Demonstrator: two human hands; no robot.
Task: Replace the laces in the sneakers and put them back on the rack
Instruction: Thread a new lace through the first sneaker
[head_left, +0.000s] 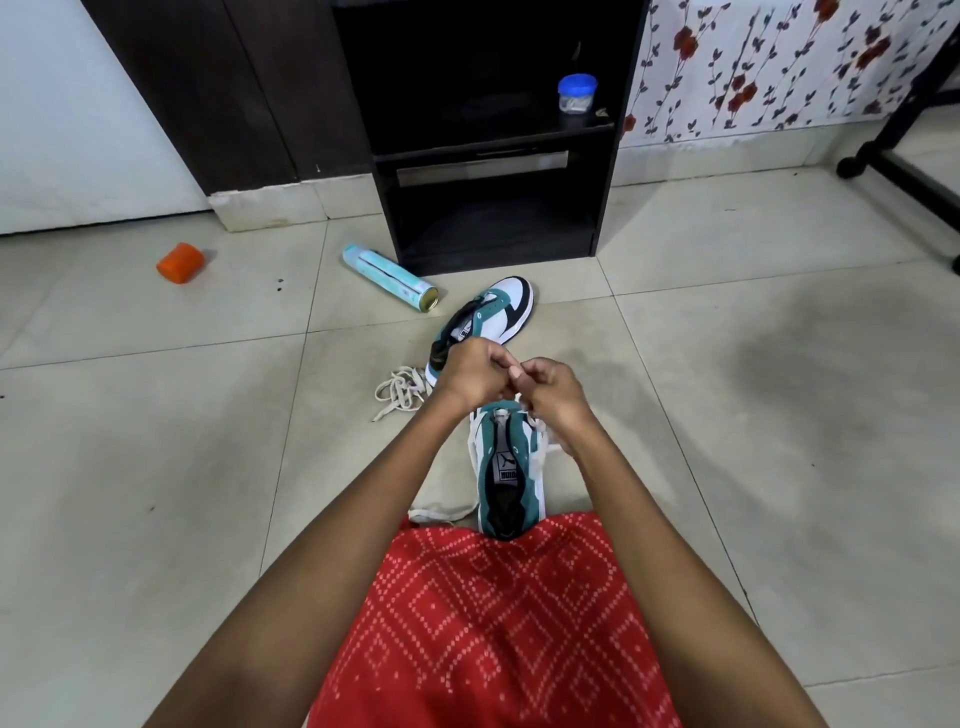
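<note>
You've got the near sneaker (506, 467) parked on the floor with its heel toward you, so the eyelets are easy to reach. Your left hand (475, 374) and right hand (550, 392) meet just over its far end, each grip curled and pinching the white lace (543, 451), probably to feed an end through. The other sneaker (493, 312) waits near the rack (602, 218), with a loose lace (400, 389) heaped just left of it.
</note>
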